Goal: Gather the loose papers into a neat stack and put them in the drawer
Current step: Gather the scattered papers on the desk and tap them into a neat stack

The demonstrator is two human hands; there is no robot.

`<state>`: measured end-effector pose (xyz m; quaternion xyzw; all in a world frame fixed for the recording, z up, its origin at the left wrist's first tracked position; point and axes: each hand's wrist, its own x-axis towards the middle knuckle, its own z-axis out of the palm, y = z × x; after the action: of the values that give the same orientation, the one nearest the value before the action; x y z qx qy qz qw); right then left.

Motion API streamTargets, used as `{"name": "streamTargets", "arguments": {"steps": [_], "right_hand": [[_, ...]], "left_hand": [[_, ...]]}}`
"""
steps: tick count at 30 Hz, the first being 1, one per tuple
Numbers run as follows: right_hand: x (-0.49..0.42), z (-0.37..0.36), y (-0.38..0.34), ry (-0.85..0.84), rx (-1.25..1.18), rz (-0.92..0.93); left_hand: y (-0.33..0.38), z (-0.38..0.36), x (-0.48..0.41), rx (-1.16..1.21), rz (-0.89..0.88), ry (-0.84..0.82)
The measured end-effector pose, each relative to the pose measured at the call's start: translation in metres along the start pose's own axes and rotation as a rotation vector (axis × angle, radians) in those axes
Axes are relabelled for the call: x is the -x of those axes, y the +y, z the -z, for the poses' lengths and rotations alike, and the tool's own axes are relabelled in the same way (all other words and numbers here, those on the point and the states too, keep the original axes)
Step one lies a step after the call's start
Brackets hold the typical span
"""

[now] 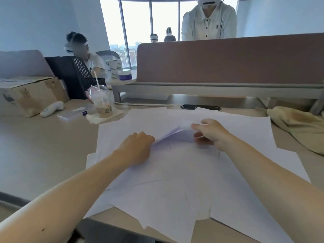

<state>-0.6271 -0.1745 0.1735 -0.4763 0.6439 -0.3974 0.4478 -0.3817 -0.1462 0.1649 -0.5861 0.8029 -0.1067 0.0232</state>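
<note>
Several loose white papers [175, 186] lie spread and overlapping across the beige desk [43, 146] in front of me. One sheet [172, 133] is lifted and bowed upward between my hands. My left hand [136, 146] pinches its left edge, knuckles up. My right hand [209, 132] grips its right edge, thumb on top. The other sheets lie flat under my forearms, some hanging over the near desk edge. No drawer is in view.
A plastic drink cup with a straw [102, 100] stands on a napkin at the back left, beside a clear box [73, 114], a white handheld device [51, 108] and a cardboard box [33, 93]. A beige cap [301, 125] lies at the right. A brown partition [228, 62] borders the back; people sit and stand beyond.
</note>
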Motion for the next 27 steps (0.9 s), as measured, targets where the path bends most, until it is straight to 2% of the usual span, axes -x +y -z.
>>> {"name": "streamTargets", "arguments": {"steps": [2, 7, 9, 11, 13, 17, 20, 22, 25, 27], "right_hand": [[0.006, -0.003, -0.001, -0.017, -0.217, -0.079], [0.032, -0.031, 0.003, -0.288, -0.162, -0.183], [0.033, -0.041, 0.007, -0.25, -0.206, -0.159], [0.027, -0.044, 0.013, -0.098, -0.157, -0.091], [0.019, -0.036, 0.018, 0.026, -0.081, -0.032], [0.007, -0.008, 0.024, 0.068, -0.197, -0.033], [0.009, 0.008, 0.027, 0.027, -0.281, -0.032], [0.014, 0.014, 0.029, -0.012, -0.312, -0.031], [0.026, 0.018, 0.035, -0.023, -0.355, -0.036], [0.035, 0.022, 0.037, 0.018, -0.385, -0.056]], "left_hand": [[0.008, 0.003, 0.004, 0.057, 0.045, 0.045], [0.043, 0.006, 0.016, 0.154, 0.017, 0.114], [0.055, 0.006, 0.02, 0.201, -0.047, 0.114], [0.059, 0.007, 0.02, 0.319, -0.058, 0.052], [0.05, 0.006, 0.014, 0.507, 0.047, 0.01], [0.004, -0.006, -0.024, 0.711, 0.415, 0.095], [-0.012, -0.008, -0.036, 0.951, 0.638, -0.054], [-0.012, -0.008, -0.038, 1.205, 0.657, -0.07], [-0.01, -0.007, -0.039, 1.477, 0.629, 0.087], [-0.009, -0.008, -0.036, 1.565, 0.653, 0.141]]}}
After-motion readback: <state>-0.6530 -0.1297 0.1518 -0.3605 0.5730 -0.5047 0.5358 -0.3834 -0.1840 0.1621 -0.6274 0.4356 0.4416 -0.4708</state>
